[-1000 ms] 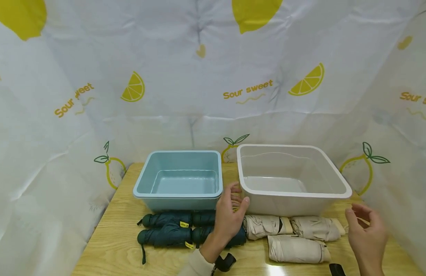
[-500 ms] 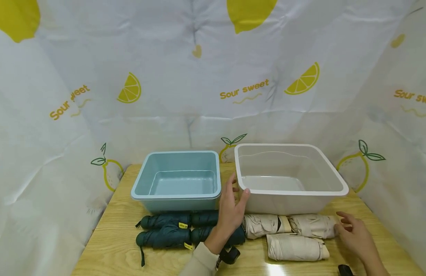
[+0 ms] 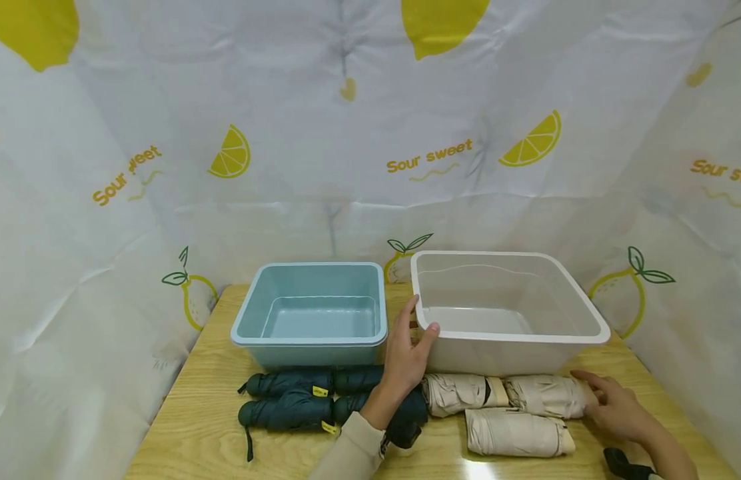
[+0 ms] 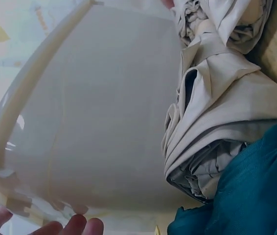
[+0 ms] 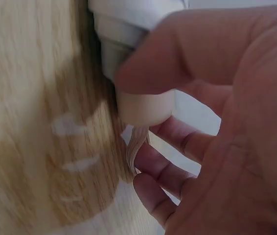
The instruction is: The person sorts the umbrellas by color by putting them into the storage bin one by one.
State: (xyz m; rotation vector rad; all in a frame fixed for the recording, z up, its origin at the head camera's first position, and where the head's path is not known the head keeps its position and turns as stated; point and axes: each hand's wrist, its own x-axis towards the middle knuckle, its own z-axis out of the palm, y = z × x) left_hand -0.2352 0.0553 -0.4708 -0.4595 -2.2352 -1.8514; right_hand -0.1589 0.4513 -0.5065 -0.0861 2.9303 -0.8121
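My right hand (image 3: pixel 615 408) grips the handle end of a beige folded umbrella (image 3: pixel 544 396). In the right wrist view the thumb lies across its pale handle (image 5: pixel 143 110), fingers on the far side around the wrist strap (image 5: pixel 137 147). My left hand (image 3: pixel 404 357) touches the near left corner of the white bin (image 3: pixel 514 337), thumb at the rim and fingers fairly straight along the side. Another beige umbrella (image 3: pixel 460 393) lies end to end with the gripped one, before the bin. A third beige umbrella (image 3: pixel 517 433) lies nearer me.
Left of the white bin stands a light blue bin (image 3: pixel 310 341). Several dark green folded umbrellas (image 3: pixel 289 408) lie in two rows before it, partly hidden by my left forearm. The wooden table (image 3: pixel 184 413) is enclosed by a lemon-print cloth (image 3: pixel 322 167).
My right hand has moved left and down onto the end of the beige umbrella and taken hold of it. The left hand has shifted slightly up against the white bin's corner.
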